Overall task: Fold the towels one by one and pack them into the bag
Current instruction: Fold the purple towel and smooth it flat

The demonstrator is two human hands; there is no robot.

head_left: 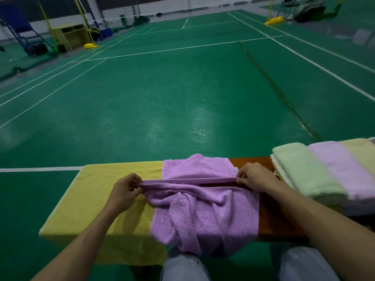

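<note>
Two hands are stretching one hem of the purple towel (203, 216) taut between them, so the folding of this towel seems to be only beginning. The left hand (125, 191) is pinching the hem's left end, its fingers (136, 180) curling round the cloth above the yellow towel (97, 199), which is lying flat over the left end of the worktop (272, 220). The right hand (255, 177) is pinching the other end nearer the far edge, with thumb and fingers closing on the hem. The hem is running straight from one pinch to the other. The rest of the purple towel is lying bunched around it, part spreading toward the far edge and part spilling over the near edge onto the person's knees. The next move is probably calling for carrying the held hem across to the opposite edge, with both pinches level so the slack is flattening rather than wrinkling. A stack of folded towels (316, 173) is sitting by the right end, just beside the right hand
</note>
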